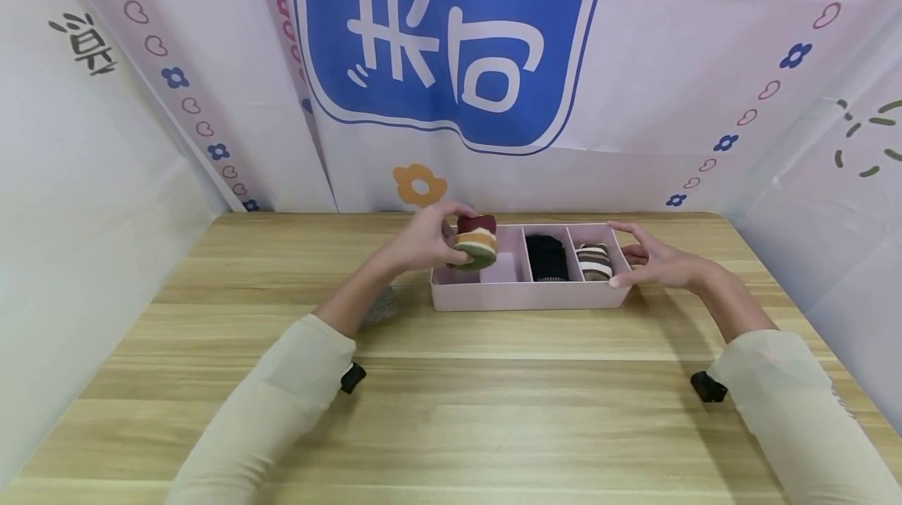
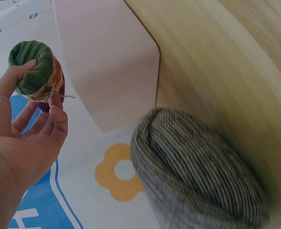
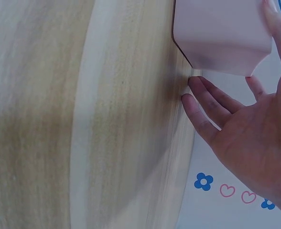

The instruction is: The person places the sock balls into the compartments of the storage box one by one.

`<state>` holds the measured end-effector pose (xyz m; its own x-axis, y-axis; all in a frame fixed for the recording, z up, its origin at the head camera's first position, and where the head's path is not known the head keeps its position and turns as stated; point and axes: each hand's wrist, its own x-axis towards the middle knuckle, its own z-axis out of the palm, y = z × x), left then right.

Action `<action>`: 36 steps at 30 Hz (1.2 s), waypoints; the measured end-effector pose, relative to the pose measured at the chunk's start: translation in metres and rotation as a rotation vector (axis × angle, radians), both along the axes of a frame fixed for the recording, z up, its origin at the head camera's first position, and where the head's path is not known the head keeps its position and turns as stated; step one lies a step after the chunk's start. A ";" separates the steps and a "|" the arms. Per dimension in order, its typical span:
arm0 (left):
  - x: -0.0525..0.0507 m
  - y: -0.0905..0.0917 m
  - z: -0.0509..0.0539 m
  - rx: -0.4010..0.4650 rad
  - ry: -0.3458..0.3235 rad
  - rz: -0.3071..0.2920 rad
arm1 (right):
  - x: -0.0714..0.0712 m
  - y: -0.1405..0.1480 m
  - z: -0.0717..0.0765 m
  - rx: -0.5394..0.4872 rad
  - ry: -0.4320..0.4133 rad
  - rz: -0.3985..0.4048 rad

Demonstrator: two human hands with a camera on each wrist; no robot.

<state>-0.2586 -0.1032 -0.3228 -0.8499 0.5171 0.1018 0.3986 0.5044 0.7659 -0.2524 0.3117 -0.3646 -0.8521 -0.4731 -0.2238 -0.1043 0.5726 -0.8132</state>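
Observation:
My left hand [image 1: 423, 240] pinches a rolled-up sock [image 1: 476, 243] striped in green, orange and maroon, over the left part of a pink divided storage box [image 1: 528, 297]. The left wrist view shows the thumb on the sock's green cuff [image 2: 35, 67]. At the box's right end, my right hand [image 1: 662, 261] holds the wall, thumb at the front corner and a finger at the back one. A folded black sock [image 1: 547, 257] lies in the middle compartment, a brown-and-white striped sock [image 1: 595, 261] in the right one.
A grey ribbed rolled sock [image 2: 198, 167] lies on the wooden table [image 1: 493, 403] left of the box, partly hidden under my left forearm in the head view. A printed cloth [image 1: 620, 176] hangs behind the table.

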 end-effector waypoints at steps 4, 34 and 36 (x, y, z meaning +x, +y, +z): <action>-0.002 0.010 -0.002 -0.006 0.008 -0.016 | 0.000 0.000 0.000 0.000 -0.003 -0.001; -0.015 0.056 -0.021 -0.274 0.079 0.035 | -0.002 0.001 -0.002 -0.006 -0.002 -0.007; -0.016 0.057 -0.023 -0.305 0.087 0.046 | -0.001 0.001 -0.001 -0.004 -0.001 -0.006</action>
